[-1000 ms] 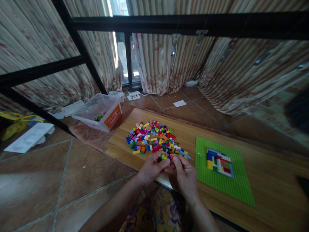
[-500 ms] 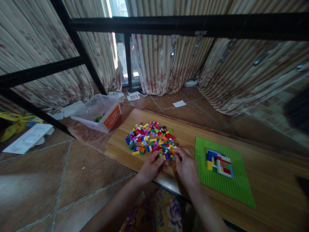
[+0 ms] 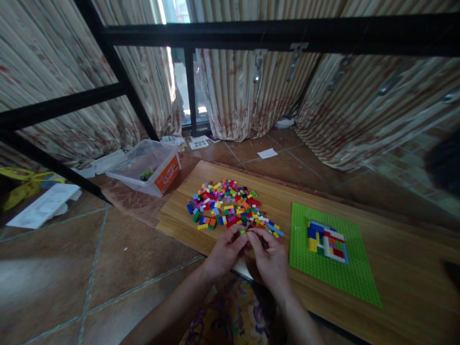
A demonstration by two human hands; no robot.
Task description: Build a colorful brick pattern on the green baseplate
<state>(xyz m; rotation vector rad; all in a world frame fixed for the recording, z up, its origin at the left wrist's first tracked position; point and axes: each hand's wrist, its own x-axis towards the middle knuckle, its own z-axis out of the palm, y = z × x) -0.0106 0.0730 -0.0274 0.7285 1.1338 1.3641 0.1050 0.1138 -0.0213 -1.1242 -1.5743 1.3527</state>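
My left hand [image 3: 224, 248] is closed in a pinch at the near edge of a heap of loose toy bricks [image 3: 224, 196]. A small yellow-green toy brick [image 3: 243, 232] shows at its fingertips. Against it comes my right hand [image 3: 270, 256], also closed, its thumb tip meeting the left thumb at the brick. Most of what lies between the fingers is hidden. To the right lies a green baseplate [image 3: 298, 239] carrying a low, multicoloured block of joined bricks [image 3: 327, 242]; neither hand touches it.
The low wooden table [image 3: 402, 249] holds the bricks and baseplate. Beyond its left end, a clear plastic box [image 3: 138, 165] with a few green pieces stands on the floor. Black metal bars [image 3: 251, 36] cross in front of striped curtains [image 3: 237, 96]. Papers lie on the tiles.
My right hand has moved left from the right side of the heap to meet my left hand. Bricks at the heap's right edge, previously covered, now show.
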